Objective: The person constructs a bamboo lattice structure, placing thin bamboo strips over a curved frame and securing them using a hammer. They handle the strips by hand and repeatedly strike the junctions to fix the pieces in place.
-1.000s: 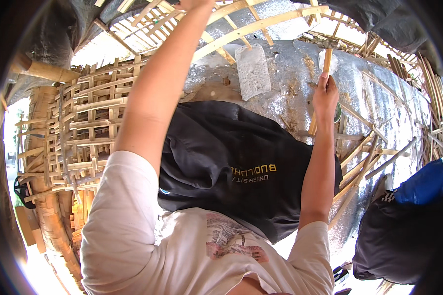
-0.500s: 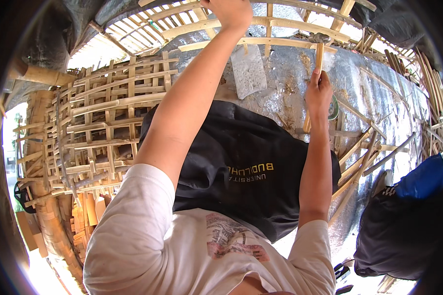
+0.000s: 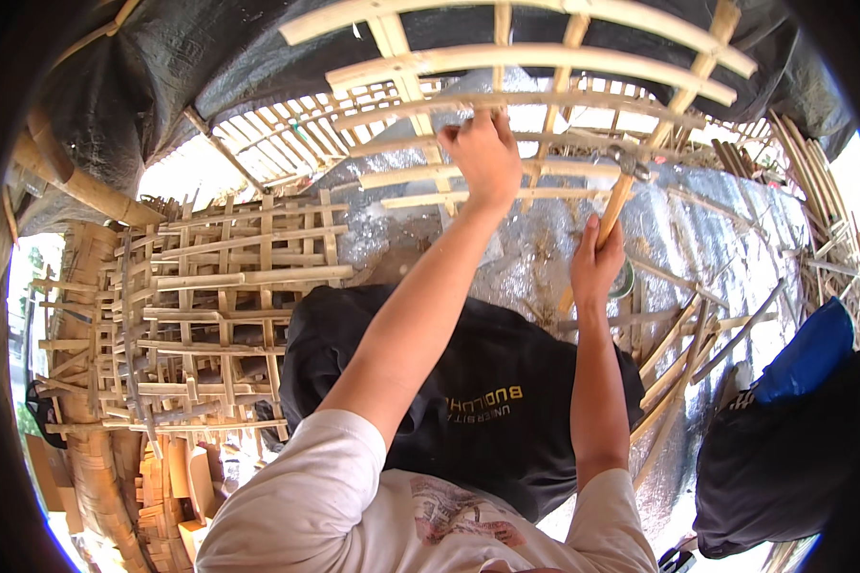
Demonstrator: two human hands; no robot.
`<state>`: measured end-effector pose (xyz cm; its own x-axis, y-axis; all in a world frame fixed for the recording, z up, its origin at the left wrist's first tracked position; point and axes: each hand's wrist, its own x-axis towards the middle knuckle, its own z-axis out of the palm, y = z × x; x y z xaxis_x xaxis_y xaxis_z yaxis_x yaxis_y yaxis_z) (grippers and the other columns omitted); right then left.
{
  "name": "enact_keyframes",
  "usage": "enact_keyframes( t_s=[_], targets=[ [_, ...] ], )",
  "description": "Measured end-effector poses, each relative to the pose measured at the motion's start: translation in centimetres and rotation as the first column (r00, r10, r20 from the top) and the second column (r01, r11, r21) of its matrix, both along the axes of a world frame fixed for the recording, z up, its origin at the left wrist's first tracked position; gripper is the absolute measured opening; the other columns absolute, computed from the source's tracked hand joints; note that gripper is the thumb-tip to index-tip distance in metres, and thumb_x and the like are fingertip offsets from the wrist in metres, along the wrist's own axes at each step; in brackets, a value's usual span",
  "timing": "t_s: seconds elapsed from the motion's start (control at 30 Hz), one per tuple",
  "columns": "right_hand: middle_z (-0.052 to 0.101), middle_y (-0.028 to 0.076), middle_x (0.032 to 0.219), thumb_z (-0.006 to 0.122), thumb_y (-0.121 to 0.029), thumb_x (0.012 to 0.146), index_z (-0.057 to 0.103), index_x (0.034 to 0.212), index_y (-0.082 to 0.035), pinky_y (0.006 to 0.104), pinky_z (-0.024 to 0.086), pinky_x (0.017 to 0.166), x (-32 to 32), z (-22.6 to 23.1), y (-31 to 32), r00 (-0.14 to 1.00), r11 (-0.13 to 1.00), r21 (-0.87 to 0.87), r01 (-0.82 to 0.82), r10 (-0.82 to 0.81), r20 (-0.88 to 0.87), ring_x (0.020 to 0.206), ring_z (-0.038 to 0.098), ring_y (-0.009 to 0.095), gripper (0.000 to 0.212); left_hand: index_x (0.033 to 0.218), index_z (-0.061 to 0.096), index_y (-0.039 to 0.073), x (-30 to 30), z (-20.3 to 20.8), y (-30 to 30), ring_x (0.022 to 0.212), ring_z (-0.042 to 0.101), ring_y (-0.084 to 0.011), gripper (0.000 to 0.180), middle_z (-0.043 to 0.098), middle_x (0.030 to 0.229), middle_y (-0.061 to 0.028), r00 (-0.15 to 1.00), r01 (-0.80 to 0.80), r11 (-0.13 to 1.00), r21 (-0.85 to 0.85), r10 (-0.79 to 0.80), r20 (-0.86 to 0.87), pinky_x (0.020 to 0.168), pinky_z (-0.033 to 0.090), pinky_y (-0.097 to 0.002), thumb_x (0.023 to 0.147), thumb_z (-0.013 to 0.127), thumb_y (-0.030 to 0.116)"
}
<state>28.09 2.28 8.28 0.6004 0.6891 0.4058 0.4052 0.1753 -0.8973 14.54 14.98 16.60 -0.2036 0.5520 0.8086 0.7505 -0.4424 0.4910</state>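
Ahead of me stands a bamboo lattice (image 3: 535, 59) of pale split slats, curved by the lens. Its crossing strips are joined in an open grid. My left hand (image 3: 487, 162) reaches up to the middle of it, with the fingers closed round a slat; the fingertips are partly hidden. On the right, my right hand (image 3: 597, 263) grips a hammer (image 3: 613, 212) by its wooden handle. The metal head points up and lies in front of the lattice's lower right slats; whether it touches them I cannot tell.
Stacked bamboo lattices (image 3: 229, 282) lie at the left. Black cloth (image 3: 478, 392) covers my lap. Loose bamboo sticks (image 3: 683, 353) and a green-rimmed roll (image 3: 623, 281) are on the silvery sheet (image 3: 736, 239) at the right, near a dark bag (image 3: 774, 458) with a blue item.
My view has tilted upward, so more of the lattice shows and both hands sit lower in the picture. The left hand stays on the lattice, and the right hand still holds the hammer.
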Motion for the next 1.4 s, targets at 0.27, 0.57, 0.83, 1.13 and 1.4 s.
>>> enact_keyframes(
  t_s=[0.27, 0.57, 0.83, 1.13, 1.4],
  targets=[
    [0.049, 0.001, 0.06, 0.054, -0.025, 0.103, 0.052, 0.092, -0.001, 0.0295, 0.036, 0.048, -0.5, 1.5, -1.4, 0.986, 0.991, 0.122, -0.052, 0.07, -0.152, 0.051, 0.044, 0.009, 0.027, 0.091, 0.066, 0.004, -1.6, 1.3, 0.2, 0.063, 0.064, -0.0364, 0.011, 0.067, 0.066, -0.016, 1.0, 0.003, 0.993, -0.121, -0.006, -0.028, 0.088, 0.038, -0.047, 0.092, 0.061, 0.014],
    [0.05, 0.011, 0.056, 0.055, -0.024, 0.102, 0.05, 0.089, -0.001, 0.0385, 0.038, 0.048, -2.1, -0.8, -1.7, 0.972, 0.978, -0.126, -0.164, 0.182, 0.147, 0.048, 0.049, 0.021, 0.027, 0.095, 0.07, 0.004, -5.6, 3.1, 1.4, 0.082, 0.069, -0.0396, 0.032, 0.071, 0.08, -0.02, 0.98, -0.029, 0.921, -0.388, -0.051, -0.194, 0.087, 0.046, -0.0544, 0.099, 0.054, 0.032],
    [0.059, 0.025, 0.065, 0.059, -0.021, 0.098, 0.05, 0.089, -0.002, 0.0536, 0.043, 0.056, -4.7, -2.3, -2.4, 0.816, 0.881, -0.333, -0.337, 0.45, 0.363, 0.067, 0.061, 0.049, 0.023, 0.092, 0.065, 0.003, -7.8, 2.1, 2.1, 0.066, 0.069, -0.0393, 0.03, 0.067, 0.065, -0.0185, 0.971, -0.045, 0.968, -0.248, -0.016, -0.24, 0.068, 0.055, -0.0499, 0.099, 0.054, 0.03],
    [0.06, 0.026, 0.068, 0.059, -0.023, 0.099, 0.05, 0.09, -0.002, 0.0572, 0.043, 0.058, -5.9, -3.3, -2.0, 0.773, 0.831, -0.428, -0.354, 0.518, 0.366, 0.07, 0.059, 0.051, 0.025, 0.091, 0.062, 0.005, -10.1, 1.2, 3.6, 0.057, 0.069, -0.0351, 0.032, 0.067, 0.062, -0.0161, 0.925, -0.067, 0.995, -0.072, 0.035, -0.377, 0.058, 0.056, -0.0467, 0.1, 0.052, 0.034],
    [0.063, 0.026, 0.071, 0.059, -0.024, 0.099, 0.051, 0.092, -0.002, 0.0577, 0.045, 0.059, -6.3, -4.0, -1.7, 0.669, 0.771, -0.525, -0.361, 0.606, 0.43, 0.07, 0.061, 0.05, 0.024, 0.119, 0.059, -0.004, -9.6, 4.2, 3.6, 0.092, 0.07, -0.0388, 0.035, 0.068, 0.103, -0.0287, 0.962, 0.018, 0.824, -0.567, -0.169, -0.214, 0.076, 0.058, -0.0497, 0.101, 0.041, 0.021]
  ],
)
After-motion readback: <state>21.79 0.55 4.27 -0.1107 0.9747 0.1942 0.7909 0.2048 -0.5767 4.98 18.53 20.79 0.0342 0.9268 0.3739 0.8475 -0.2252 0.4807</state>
